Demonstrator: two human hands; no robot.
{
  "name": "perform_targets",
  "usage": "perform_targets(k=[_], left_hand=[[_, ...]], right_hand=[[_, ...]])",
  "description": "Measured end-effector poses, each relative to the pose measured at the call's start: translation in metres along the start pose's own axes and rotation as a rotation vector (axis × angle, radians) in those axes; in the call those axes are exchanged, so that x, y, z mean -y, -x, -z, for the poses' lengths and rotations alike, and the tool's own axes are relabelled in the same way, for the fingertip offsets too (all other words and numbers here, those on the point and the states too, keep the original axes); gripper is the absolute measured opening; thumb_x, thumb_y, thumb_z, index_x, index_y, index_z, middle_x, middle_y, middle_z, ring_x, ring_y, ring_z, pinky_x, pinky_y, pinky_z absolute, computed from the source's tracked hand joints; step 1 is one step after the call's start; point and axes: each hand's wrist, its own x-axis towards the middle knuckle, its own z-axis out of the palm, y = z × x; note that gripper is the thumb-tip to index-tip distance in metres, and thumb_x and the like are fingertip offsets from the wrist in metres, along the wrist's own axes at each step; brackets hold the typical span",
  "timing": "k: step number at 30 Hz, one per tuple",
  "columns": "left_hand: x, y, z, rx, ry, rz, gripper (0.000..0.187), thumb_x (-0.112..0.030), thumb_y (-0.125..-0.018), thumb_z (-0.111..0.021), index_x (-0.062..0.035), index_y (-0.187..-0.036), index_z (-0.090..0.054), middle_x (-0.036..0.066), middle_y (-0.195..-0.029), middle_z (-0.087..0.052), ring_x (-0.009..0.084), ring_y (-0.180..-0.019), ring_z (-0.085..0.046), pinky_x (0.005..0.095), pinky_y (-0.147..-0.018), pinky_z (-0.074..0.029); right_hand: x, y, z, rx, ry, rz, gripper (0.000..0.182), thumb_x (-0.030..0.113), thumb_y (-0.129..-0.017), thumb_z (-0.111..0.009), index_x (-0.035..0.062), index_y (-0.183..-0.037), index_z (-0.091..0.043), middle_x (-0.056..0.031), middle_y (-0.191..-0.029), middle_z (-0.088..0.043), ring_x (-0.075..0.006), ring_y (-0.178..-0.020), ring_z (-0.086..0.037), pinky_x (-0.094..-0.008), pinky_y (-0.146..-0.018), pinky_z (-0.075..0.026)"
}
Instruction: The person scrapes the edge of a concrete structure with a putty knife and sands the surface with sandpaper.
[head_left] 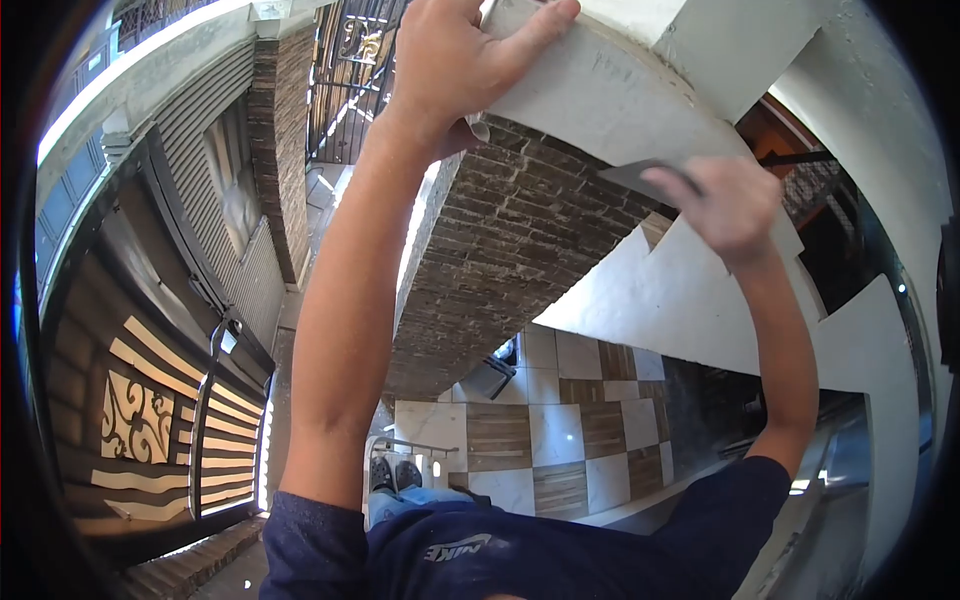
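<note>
High up in the head view, my left hand (455, 60) is wrapped over the end of a white painted beam (620, 95), its thumb stretched along the top edge. The fingers on the far side are partly hidden. At the right, my right hand (725, 205) is closed around a putty knife (637, 176), slightly blurred. Its flat grey blade points left and lies at the lower edge of the beam, over the top of the dark stone-clad wall (500, 215).
Far below, my shoes (395, 474) are beside a metal rail (415, 443), above a checkered tile floor (535, 450). A metal gate (150, 420) with scrollwork stands at the left. A white wall (660, 300) lies below my right hand. Another barred gate (350, 80) is farther back.
</note>
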Motion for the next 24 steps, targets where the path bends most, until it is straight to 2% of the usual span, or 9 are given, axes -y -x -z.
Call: perform_targets(k=[3,5,8,12,14,16,18,20,24], left_hand=[[0.004,-0.001,-0.003,-0.027,0.015,-0.035,0.027,-0.027,-0.09,-0.071,-0.0005,-0.096,-0.069,0.011,-0.083,-0.072,0.0156,-0.077,-0.068,0.0297,-0.07,-0.053],[0.007,-0.008,0.001,-0.044,0.011,-0.015,0.028,-0.027,-0.09,-0.072,-0.0002,-0.097,-0.069,0.011,-0.084,-0.072,0.0154,-0.078,-0.068,0.0295,-0.071,-0.053],[0.009,-0.016,-0.002,-0.053,0.015,-0.015,0.029,-0.028,-0.089,-0.072,-0.0004,-0.097,-0.069,0.011,-0.084,-0.072,0.0158,-0.076,-0.069,0.0292,-0.07,-0.053],[-0.008,-0.004,-0.022,0.093,0.007,0.077,0.029,-0.028,-0.089,-0.072,0.0001,-0.097,-0.07,0.012,-0.084,-0.073,0.0169,-0.075,-0.069,0.0297,-0.069,-0.053],[0.003,-0.014,-0.043,0.009,0.142,-0.111,0.029,-0.028,-0.09,-0.071,0.0009,-0.095,-0.069,0.012,-0.083,-0.072,0.0166,-0.071,-0.068,0.0294,-0.065,-0.052],[-0.011,-0.015,-0.043,0.021,0.102,-0.06,0.029,-0.027,-0.09,-0.07,0.0016,-0.092,-0.069,0.011,-0.08,-0.072,0.0162,-0.069,-0.067,0.0289,-0.063,-0.051],[0.001,-0.005,-0.043,0.076,0.038,0.122,0.03,-0.035,-0.097,-0.063,-0.0086,-0.108,-0.075,0.006,-0.081,-0.073,0.0089,-0.065,-0.065,0.0216,-0.059,-0.052],[0.008,-0.005,-0.044,0.047,0.132,0.065,0.029,-0.034,-0.091,-0.072,-0.008,-0.105,-0.074,0.004,-0.075,-0.071,0.0076,-0.061,-0.064,0.0199,-0.053,-0.049],[0.008,-0.005,-0.043,0.058,0.124,0.091,0.029,-0.033,-0.092,-0.071,-0.0071,-0.105,-0.074,0.002,-0.076,-0.07,0.0057,-0.063,-0.062,0.019,-0.055,-0.048]], right_hand=[[0.001,0.013,-0.006,0.271,-0.042,0.1,0.036,0.028,-0.077,-0.086,0.0045,-0.078,-0.058,-0.001,-0.056,-0.054,-0.0129,-0.045,-0.051,-0.0256,-0.04,-0.04],[-0.001,-0.007,0.009,-0.03,-0.011,-0.005,0.036,0.029,-0.076,-0.086,0.006,-0.076,-0.058,-0.0003,-0.056,-0.053,-0.0132,-0.046,-0.051,-0.0258,-0.041,-0.04],[-0.007,-0.001,0.019,-0.153,-0.006,-0.145,0.036,0.029,-0.076,-0.085,0.0079,-0.074,-0.057,-0.0001,-0.058,-0.053,-0.0139,-0.047,-0.051,-0.0263,-0.042,-0.04],[-0.003,0.038,-0.001,0.281,-0.059,0.049,0.035,0.02,-0.071,-0.089,0.0054,-0.078,-0.058,-0.0032,-0.064,-0.057,-0.0164,-0.05,-0.053,-0.0284,-0.046,-0.041],[-0.01,0.026,0.005,0.08,-0.022,0.027,0.038,0.028,-0.072,-0.088,0.0062,-0.078,-0.057,0.0002,-0.057,-0.05,-0.0133,-0.045,-0.046,-0.0267,-0.041,-0.035],[-0.021,0.013,0.019,-0.13,0.051,0.021,0.041,0.033,-0.074,-0.087,0.0059,-0.079,-0.057,0.002,-0.054,-0.048,-0.0111,-0.043,-0.043,-0.0246,-0.039,-0.031],[-0.038,0.004,0.041,-0.146,0.117,0.027,0.041,0.034,-0.074,-0.087,0.0056,-0.08,-0.058,0.0018,-0.054,-0.049,-0.0106,-0.043,-0.045,-0.0235,-0.038,-0.032],[-0.044,0.01,0.047,-0.154,0.183,0.035,0.041,0.036,-0.075,-0.086,0.0053,-0.081,-0.059,0.0016,-0.055,-0.05,-0.0102,-0.044,-0.047,-0.0224,-0.038,-0.033],[-0.037,0.017,0.035,-0.034,0.075,0.111,0.042,0.036,-0.073,-0.087,0.0074,-0.075,-0.056,0.0017,-0.053,-0.049,-0.01,-0.044,-0.048,-0.0228,-0.039,-0.035]])
